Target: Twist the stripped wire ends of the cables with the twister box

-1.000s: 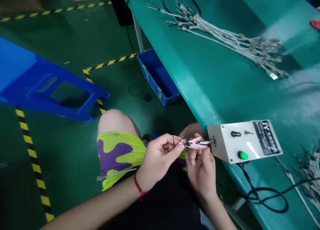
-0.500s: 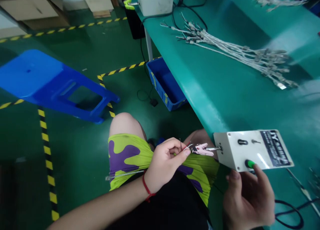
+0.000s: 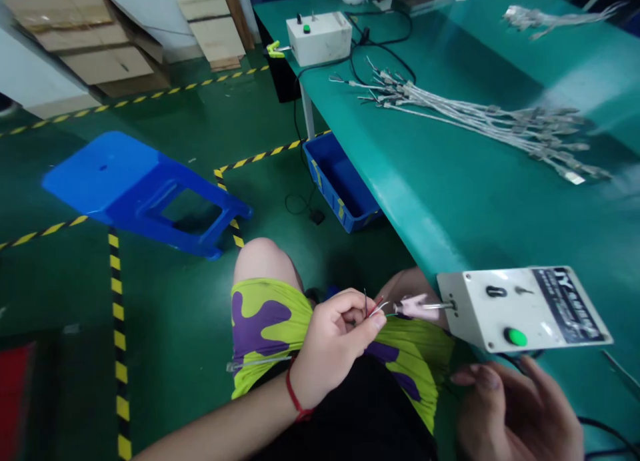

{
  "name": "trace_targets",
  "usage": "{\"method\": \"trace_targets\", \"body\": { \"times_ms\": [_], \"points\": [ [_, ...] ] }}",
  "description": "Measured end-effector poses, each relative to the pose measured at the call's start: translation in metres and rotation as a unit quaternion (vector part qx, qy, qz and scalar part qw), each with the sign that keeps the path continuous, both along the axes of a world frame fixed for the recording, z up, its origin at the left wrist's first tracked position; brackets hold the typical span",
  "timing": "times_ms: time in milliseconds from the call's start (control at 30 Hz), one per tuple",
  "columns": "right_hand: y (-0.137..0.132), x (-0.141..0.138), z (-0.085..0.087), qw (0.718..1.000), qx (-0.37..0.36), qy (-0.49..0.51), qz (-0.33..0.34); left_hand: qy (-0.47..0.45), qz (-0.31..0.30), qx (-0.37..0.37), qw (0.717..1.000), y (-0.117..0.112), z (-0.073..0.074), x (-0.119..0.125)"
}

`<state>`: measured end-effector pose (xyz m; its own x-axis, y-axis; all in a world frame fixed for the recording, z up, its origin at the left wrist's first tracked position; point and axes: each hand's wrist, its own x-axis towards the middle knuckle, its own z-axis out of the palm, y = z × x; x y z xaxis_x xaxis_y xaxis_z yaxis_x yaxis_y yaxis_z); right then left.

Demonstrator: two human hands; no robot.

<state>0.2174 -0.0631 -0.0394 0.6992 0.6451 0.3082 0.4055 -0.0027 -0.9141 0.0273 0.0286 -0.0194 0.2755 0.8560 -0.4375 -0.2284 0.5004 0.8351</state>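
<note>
My left hand (image 3: 336,344) is closed in a pinch on the stripped end of a thin cable (image 3: 373,306) with several coloured wires fanned out. The wire tips reach a pink clip (image 3: 413,307) on a metal rod that sticks out of a white control box (image 3: 520,307). That box has a green button (image 3: 515,336) and sits at the edge of the green table (image 3: 450,181). My right hand (image 3: 517,414) hovers below the box with its fingers loosely spread and nothing in it. The rest of the cable trails over my lap.
A bundle of grey cables (image 3: 480,117) lies across the table. A second white box (image 3: 320,37) with a yellow clip stands at the far end. On the floor are a tipped blue stool (image 3: 145,194), a blue bin (image 3: 340,181) and cardboard (image 3: 100,54).
My right hand let go of the pink clip, went to the green button and has now dropped below the box. The left hand keeps its hold on the wires. The view tilted up.
</note>
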Motion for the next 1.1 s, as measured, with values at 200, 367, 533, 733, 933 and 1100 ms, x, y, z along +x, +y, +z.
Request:
{"method": "trace_targets", "body": {
  "times_ms": [200, 367, 533, 733, 933, 1100],
  "points": [
    [0.007, -0.030, 0.026, 0.958, -0.121, 0.160, 0.206, -0.007, -0.053, 0.055, 0.997, -0.008, 0.019, 0.001],
    [0.008, -0.028, 0.023, 0.908, -0.142, 0.307, 0.247, -0.018, -0.105, 0.059, 0.993, -0.012, 0.021, 0.002],
    [0.001, -0.027, 0.021, 0.906, -0.127, 0.321, 0.246, -0.016, -0.095, 0.063, 0.993, -0.013, 0.021, 0.003],
    [0.000, -0.029, 0.022, 0.904, -0.112, 0.325, 0.256, 0.011, -0.095, 0.084, 0.992, -0.016, 0.021, 0.002],
    [0.002, -0.030, 0.022, 0.904, -0.116, 0.331, 0.245, 0.026, -0.097, 0.080, 0.992, -0.015, 0.026, 0.003],
    [0.004, -0.030, 0.019, 0.887, -0.114, 0.372, 0.249, 0.005, -0.094, 0.068, 0.993, -0.015, 0.026, 0.001]
  ]
}}
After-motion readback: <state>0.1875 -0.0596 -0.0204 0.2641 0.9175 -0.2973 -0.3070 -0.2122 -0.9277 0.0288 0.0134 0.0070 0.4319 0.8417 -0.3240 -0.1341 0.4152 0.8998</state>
